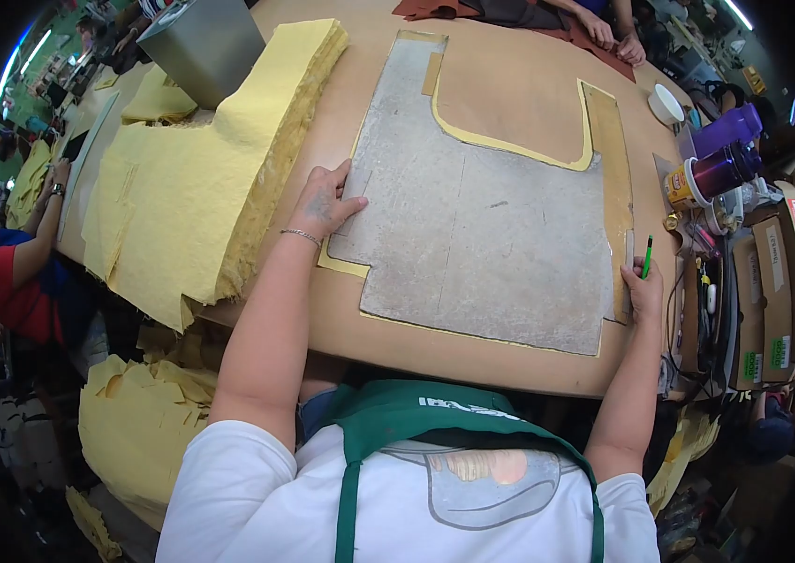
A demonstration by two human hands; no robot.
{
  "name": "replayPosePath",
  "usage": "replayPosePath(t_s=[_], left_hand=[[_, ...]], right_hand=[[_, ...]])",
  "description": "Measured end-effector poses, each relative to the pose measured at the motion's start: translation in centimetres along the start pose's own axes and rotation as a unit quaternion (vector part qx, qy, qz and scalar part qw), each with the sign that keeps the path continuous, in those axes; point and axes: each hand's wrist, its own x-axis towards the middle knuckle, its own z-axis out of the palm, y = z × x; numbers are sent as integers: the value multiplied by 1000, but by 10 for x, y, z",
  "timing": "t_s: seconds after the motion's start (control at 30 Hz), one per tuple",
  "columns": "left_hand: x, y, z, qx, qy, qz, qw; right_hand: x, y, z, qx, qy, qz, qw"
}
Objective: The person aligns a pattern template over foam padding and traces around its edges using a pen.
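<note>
A large grey flat template (486, 235) with a U-shaped notch at its far side lies on the table. Yellow sheet material (346, 267) shows as a thin border around its edges, and a tan strip (615, 178) runs along its right side. My left hand (325, 200) rests at the template's left edge, thumb stretched out on the surface and apart from the fingers. At the lower right edge, my right hand (643, 286) holds a green pencil (648, 255) pointing upward. Its fingertips touch or nearly touch the tan strip; the exact contact is hard to see.
A thick stack of yellow sheets (172, 178) stands left of the template, a grey metal block (202, 52) behind it. Cups, a purple tumbler (724, 172) and cardboard boxes (758, 291) crowd the right. Another person's hands (613, 38) work on brown material at the far side.
</note>
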Motion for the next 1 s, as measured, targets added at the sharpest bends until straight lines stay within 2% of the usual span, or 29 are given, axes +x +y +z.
replayPosePath(t_s=[0.23, 0.33, 0.4, 0.43, 0.47, 0.57, 0.77, 0.83, 0.93, 1.0], left_hand=[[1, -11, 10, 16, 32, 33, 999], [0, -24, 22, 148, 109, 100, 978], [-12, -17, 27, 146, 175, 88, 970], [-22, -8, 29, 167, 163, 65, 970], [-29, -6, 21, 196, 166, 25, 966], [-35, 17, 9, 214, 44, -66, 974], [-24, 5, 4, 41, 67, -45, 996], [-17, -9, -2, 32, 63, -39, 997], [-17, -7, -5, 72, 46, -45, 995], [-13, -18, -3, 128, 59, -27, 990]], right_hand=[[0, 0, 4, 21, 8, -8, 1000], [8, 24, 9, 31, 62, -19, 997], [2, 15, 7, -87, 78, -45, 992], [-9, -1, 7, -199, 106, -39, 973], [-12, -9, 8, -215, 117, -47, 968], [-7, -22, 3, -184, 55, 9, 981], [-29, -28, 12, -144, 62, 33, 987], [-46, -34, 15, -140, 59, 43, 988], [-62, -30, 24, -142, 118, 2, 983], [-64, -38, 20, -107, 88, 42, 989]])
